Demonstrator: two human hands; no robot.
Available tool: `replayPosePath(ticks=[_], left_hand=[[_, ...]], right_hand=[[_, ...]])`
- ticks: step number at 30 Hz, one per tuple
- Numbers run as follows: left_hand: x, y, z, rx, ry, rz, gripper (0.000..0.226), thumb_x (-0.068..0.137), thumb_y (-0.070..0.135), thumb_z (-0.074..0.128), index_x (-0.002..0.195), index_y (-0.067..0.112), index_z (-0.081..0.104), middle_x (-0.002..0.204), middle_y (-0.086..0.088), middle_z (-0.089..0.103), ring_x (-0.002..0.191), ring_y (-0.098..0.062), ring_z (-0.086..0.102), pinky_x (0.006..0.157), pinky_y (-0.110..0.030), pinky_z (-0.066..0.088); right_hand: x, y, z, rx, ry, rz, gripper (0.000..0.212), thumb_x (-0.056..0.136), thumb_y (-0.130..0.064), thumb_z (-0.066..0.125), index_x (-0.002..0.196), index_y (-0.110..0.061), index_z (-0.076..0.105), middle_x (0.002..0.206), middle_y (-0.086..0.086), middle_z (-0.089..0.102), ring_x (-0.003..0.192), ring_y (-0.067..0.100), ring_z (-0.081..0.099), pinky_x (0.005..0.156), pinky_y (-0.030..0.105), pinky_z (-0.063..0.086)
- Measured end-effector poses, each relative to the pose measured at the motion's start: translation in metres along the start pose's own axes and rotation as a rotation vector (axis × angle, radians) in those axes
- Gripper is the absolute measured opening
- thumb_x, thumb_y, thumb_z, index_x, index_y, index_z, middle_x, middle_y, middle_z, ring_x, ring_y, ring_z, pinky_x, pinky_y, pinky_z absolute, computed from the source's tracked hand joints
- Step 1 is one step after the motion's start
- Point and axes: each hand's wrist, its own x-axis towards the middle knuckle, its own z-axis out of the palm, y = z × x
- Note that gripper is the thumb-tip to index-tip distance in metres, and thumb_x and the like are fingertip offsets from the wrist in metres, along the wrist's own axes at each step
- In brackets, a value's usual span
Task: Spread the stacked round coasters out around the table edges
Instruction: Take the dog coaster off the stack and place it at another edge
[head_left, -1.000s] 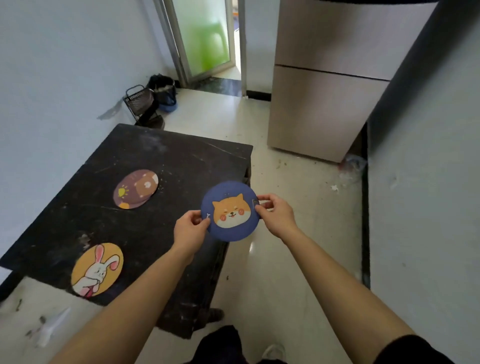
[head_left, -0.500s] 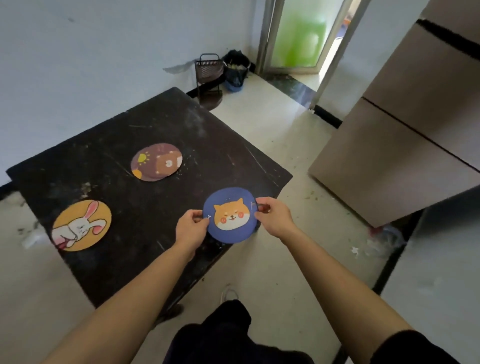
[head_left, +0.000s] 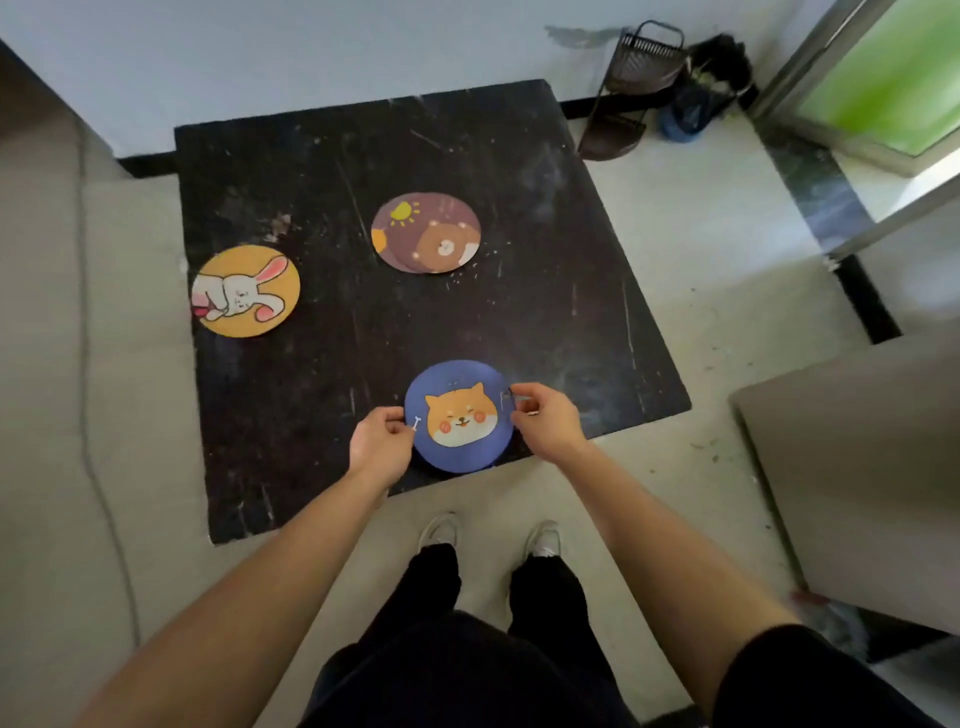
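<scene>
A blue round coaster with an orange dog face (head_left: 458, 415) is over the near edge of the black table (head_left: 571, 322). My left hand (head_left: 381, 446) pinches its left rim and my right hand (head_left: 546, 420) pinches its right rim. Near the middle of the table lies a brown bear coaster (head_left: 426, 233) on top of at least one more, slightly offset. An orange coaster with a white rabbit (head_left: 246, 291) lies flat at the table's left edge.
A dark wire rack (head_left: 631, 88) and a dark bag with a blue tub (head_left: 698, 88) stand on the floor behind the table's right corner. A glass door (head_left: 893, 83) is at far right, a beige cabinet (head_left: 857, 467) to the right. My feet (head_left: 491, 535) stand at the near edge.
I have walked around the table corner, so the table now lies square in front of me. The blue dog coaster, held in both hands throughout, has come over the table's near edge.
</scene>
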Motion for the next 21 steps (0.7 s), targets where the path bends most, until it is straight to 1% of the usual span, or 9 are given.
replayPosePath(ticks=[2, 4, 6, 8, 10, 14, 17, 19, 21], left_hand=[[-0.001, -0.006, 0.006, -0.013, -0.018, -0.035, 0.013, 0.092, 0.02, 0.062, 0.1, 0.028, 0.056, 0.084, 0.003, 0.063, 0.079, -0.026, 0.061, 0.074, -0.047, 0.055], [-0.003, -0.012, 0.013, -0.029, -0.056, -0.077, 0.013, 0.093, 0.017, 0.06, 0.103, 0.024, 0.055, 0.09, 0.002, 0.062, 0.08, -0.025, 0.055, 0.07, -0.049, 0.05], [-0.005, -0.014, 0.019, -0.033, -0.057, -0.093, 0.02, 0.092, 0.014, 0.057, 0.111, 0.015, 0.061, 0.105, -0.008, 0.069, 0.076, -0.024, 0.054, 0.066, -0.042, 0.044], [-0.007, -0.013, 0.023, -0.042, -0.046, -0.1, 0.018, 0.09, 0.012, 0.055, 0.104, 0.017, 0.066, 0.106, -0.012, 0.071, 0.077, -0.023, 0.056, 0.067, -0.039, 0.044], [-0.007, -0.011, 0.026, -0.068, -0.038, -0.114, 0.02, 0.09, 0.01, 0.054, 0.103, 0.016, 0.067, 0.103, -0.01, 0.071, 0.081, -0.023, 0.058, 0.068, -0.037, 0.044], [-0.005, -0.01, 0.026, -0.097, -0.038, -0.127, 0.025, 0.091, 0.006, 0.052, 0.109, 0.013, 0.068, 0.099, -0.007, 0.07, 0.08, -0.021, 0.057, 0.066, -0.035, 0.043], [-0.003, -0.011, 0.024, -0.119, -0.043, -0.141, 0.032, 0.091, 0.005, 0.054, 0.121, 0.015, 0.064, 0.107, -0.004, 0.07, 0.093, -0.024, 0.063, 0.07, -0.037, 0.048], [-0.001, -0.011, 0.023, -0.117, -0.052, -0.15, 0.037, 0.092, 0.005, 0.054, 0.128, 0.013, 0.061, 0.113, -0.005, 0.068, 0.102, -0.025, 0.063, 0.073, -0.037, 0.05], [0.0, -0.012, 0.023, -0.101, -0.066, -0.149, 0.039, 0.093, 0.005, 0.054, 0.13, 0.012, 0.06, 0.115, -0.005, 0.066, 0.102, -0.024, 0.063, 0.074, -0.036, 0.051]], right_hand=[[0.011, 0.008, 0.007, -0.084, -0.073, -0.03, 0.02, 0.092, -0.016, 0.058, 0.109, -0.023, 0.067, 0.081, -0.004, 0.064, 0.084, 0.024, 0.059, 0.073, 0.03, 0.045], [0.018, 0.016, 0.012, -0.153, -0.138, -0.04, 0.008, 0.093, -0.017, 0.057, 0.097, -0.019, 0.063, 0.081, -0.001, 0.064, 0.083, 0.03, 0.058, 0.065, 0.033, 0.044], [0.023, 0.021, 0.013, -0.167, -0.177, -0.029, 0.024, 0.09, -0.012, 0.059, 0.113, -0.01, 0.065, 0.104, 0.009, 0.069, 0.096, 0.035, 0.062, 0.075, 0.036, 0.049], [0.028, 0.023, 0.011, -0.161, -0.206, -0.033, 0.039, 0.089, -0.009, 0.059, 0.128, -0.008, 0.061, 0.118, 0.014, 0.066, 0.107, 0.035, 0.06, 0.085, 0.037, 0.049], [0.031, 0.025, 0.01, -0.166, -0.257, -0.045, 0.045, 0.089, -0.007, 0.057, 0.134, -0.009, 0.057, 0.122, 0.018, 0.063, 0.113, 0.036, 0.057, 0.091, 0.039, 0.048], [0.034, 0.026, 0.008, -0.153, -0.299, -0.045, 0.051, 0.089, -0.001, 0.052, 0.14, -0.01, 0.052, 0.127, 0.02, 0.058, 0.117, 0.037, 0.055, 0.094, 0.037, 0.046], [0.033, 0.026, 0.011, -0.149, -0.322, -0.048, 0.057, 0.09, 0.002, 0.049, 0.146, -0.01, 0.046, 0.135, 0.019, 0.053, 0.118, 0.037, 0.055, 0.096, 0.039, 0.048], [0.031, 0.028, 0.012, -0.163, -0.334, -0.073, 0.06, 0.089, 0.003, 0.046, 0.148, -0.009, 0.042, 0.136, 0.02, 0.051, 0.116, 0.037, 0.055, 0.091, 0.037, 0.048], [0.028, 0.03, 0.013, -0.201, -0.334, -0.08, 0.061, 0.091, 0.002, 0.044, 0.151, -0.009, 0.035, 0.138, 0.019, 0.044, 0.115, 0.035, 0.053, 0.093, 0.034, 0.045]])
